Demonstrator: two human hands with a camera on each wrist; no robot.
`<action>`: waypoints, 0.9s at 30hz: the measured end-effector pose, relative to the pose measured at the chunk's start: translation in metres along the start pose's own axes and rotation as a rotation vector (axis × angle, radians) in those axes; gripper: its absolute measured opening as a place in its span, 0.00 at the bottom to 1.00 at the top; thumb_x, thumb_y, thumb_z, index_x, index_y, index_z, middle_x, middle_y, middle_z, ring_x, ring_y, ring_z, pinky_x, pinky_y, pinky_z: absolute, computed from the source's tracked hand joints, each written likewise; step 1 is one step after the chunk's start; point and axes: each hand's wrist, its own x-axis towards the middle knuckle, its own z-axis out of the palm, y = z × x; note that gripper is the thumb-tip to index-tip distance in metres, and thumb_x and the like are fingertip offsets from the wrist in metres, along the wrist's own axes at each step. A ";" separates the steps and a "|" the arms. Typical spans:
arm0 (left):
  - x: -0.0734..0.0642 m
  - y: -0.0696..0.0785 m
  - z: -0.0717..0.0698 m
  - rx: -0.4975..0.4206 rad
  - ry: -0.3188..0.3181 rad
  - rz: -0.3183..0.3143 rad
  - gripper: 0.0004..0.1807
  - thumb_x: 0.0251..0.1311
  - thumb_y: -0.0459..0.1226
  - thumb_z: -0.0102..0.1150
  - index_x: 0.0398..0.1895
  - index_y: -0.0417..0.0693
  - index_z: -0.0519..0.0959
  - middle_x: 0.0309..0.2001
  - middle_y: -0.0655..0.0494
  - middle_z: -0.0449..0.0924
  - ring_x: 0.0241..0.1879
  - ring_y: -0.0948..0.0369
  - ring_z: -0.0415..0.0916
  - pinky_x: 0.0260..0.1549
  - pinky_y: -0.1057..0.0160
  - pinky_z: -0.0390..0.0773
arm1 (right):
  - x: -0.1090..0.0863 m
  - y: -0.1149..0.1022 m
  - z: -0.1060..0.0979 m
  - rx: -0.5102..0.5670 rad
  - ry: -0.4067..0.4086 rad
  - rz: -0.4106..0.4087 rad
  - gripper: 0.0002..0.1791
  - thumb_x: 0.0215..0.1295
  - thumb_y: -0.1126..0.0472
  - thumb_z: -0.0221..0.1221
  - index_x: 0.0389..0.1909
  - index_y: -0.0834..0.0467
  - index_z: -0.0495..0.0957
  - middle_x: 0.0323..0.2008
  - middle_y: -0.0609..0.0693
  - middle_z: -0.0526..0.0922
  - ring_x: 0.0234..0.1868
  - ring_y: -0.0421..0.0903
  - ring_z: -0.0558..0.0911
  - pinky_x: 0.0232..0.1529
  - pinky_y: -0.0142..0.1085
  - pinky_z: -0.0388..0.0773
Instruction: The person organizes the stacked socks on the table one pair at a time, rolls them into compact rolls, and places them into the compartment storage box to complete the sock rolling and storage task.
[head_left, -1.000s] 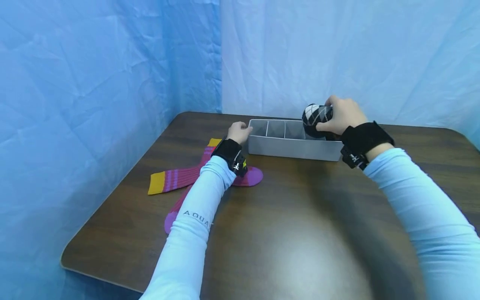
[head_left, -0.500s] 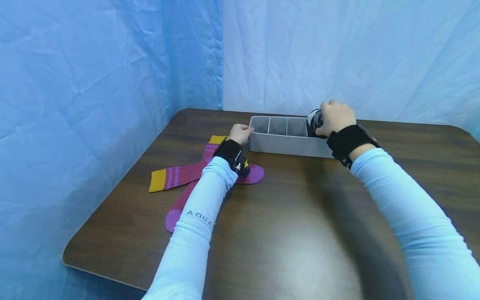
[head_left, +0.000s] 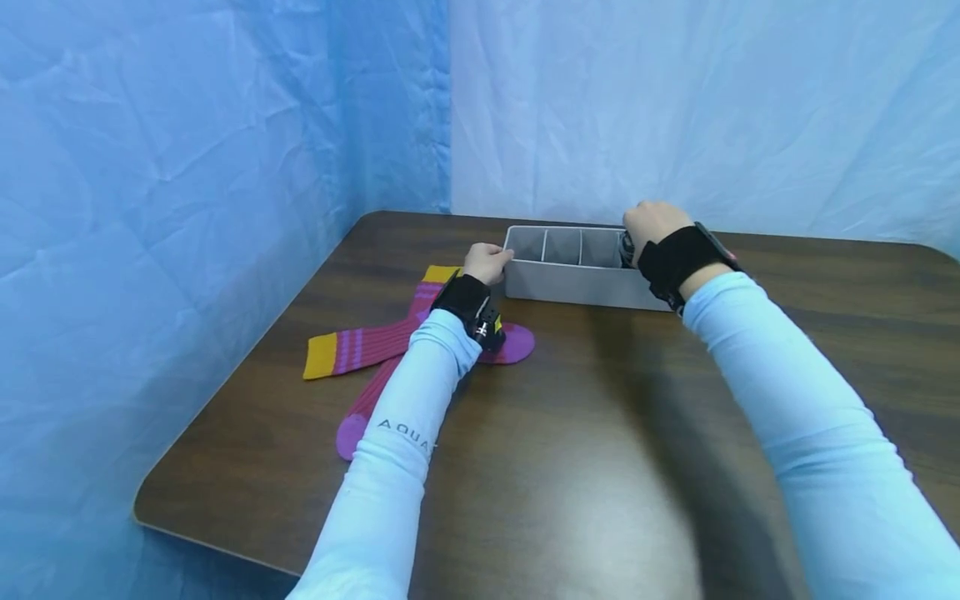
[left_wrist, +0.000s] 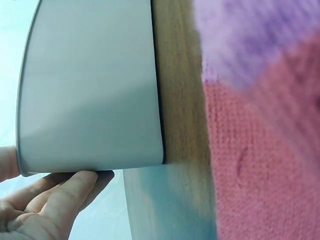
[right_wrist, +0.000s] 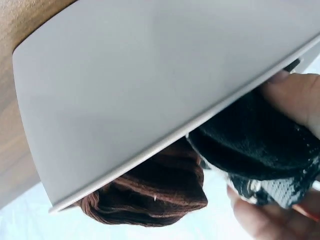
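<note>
A long grey divided storage box (head_left: 577,283) stands near the back edge of the table. My left hand (head_left: 486,262) holds its left end; in the left wrist view the thumb is at the rim and the fingers (left_wrist: 70,195) lie against the end wall. My right hand (head_left: 654,223) is at the box's right part, gripping a rolled black sock (right_wrist: 255,140) with a white-and-grey pattern. In the right wrist view that sock sits at the rim, partly down inside the box. Beside it a brown rolled sock (right_wrist: 150,190) pokes above the rim.
Two magenta socks (head_left: 367,346) with yellow cuffs and purple toes lie crossed on the brown table (head_left: 570,433), partly under my left forearm. Three compartments at the box's left show bare insides. Blue sheeting (head_left: 225,167) hangs behind and to the left.
My right hand has moved left and down, bringing the black sock from above the box into a compartment. The left hand has stayed at the box's left end.
</note>
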 end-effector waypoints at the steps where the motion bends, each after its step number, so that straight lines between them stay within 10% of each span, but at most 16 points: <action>1: -0.003 0.002 -0.001 0.002 0.003 -0.001 0.18 0.51 0.53 0.51 0.32 0.52 0.80 0.18 0.57 0.77 0.19 0.63 0.73 0.22 0.66 0.72 | 0.001 0.001 -0.001 0.009 -0.018 -0.005 0.08 0.40 0.72 0.58 0.25 0.69 0.75 0.24 0.62 0.77 0.24 0.54 0.75 0.25 0.43 0.71; 7: -0.026 0.021 -0.009 0.043 0.015 -0.018 0.19 0.53 0.52 0.49 0.38 0.51 0.79 0.24 0.54 0.78 0.23 0.63 0.73 0.27 0.66 0.72 | 0.006 0.007 -0.002 0.126 -0.119 0.038 0.15 0.39 0.71 0.60 0.34 0.70 0.75 0.32 0.64 0.78 0.31 0.54 0.75 0.31 0.44 0.71; 18: -0.005 0.009 0.004 0.016 -0.038 -0.012 0.19 0.49 0.55 0.52 0.33 0.54 0.80 0.22 0.58 0.77 0.22 0.63 0.73 0.24 0.67 0.71 | -0.003 0.006 0.002 0.169 -0.194 0.075 0.07 0.48 0.73 0.54 0.30 0.69 0.77 0.25 0.60 0.78 0.25 0.50 0.74 0.24 0.38 0.69; 22: -0.053 0.047 -0.003 0.062 0.005 -0.030 0.18 0.54 0.50 0.49 0.34 0.48 0.80 0.18 0.54 0.74 0.19 0.63 0.68 0.22 0.68 0.68 | -0.004 0.007 0.000 0.170 -0.183 0.064 0.06 0.49 0.74 0.51 0.23 0.67 0.77 0.18 0.56 0.76 0.20 0.48 0.70 0.20 0.35 0.66; 27: -0.124 0.096 -0.018 0.083 -0.010 -0.061 0.18 0.59 0.43 0.44 0.45 0.42 0.75 0.36 0.45 0.78 0.26 0.64 0.67 0.24 0.72 0.64 | -0.006 0.008 0.003 0.182 -0.188 0.051 0.05 0.48 0.74 0.53 0.24 0.67 0.78 0.19 0.56 0.77 0.20 0.48 0.71 0.20 0.35 0.66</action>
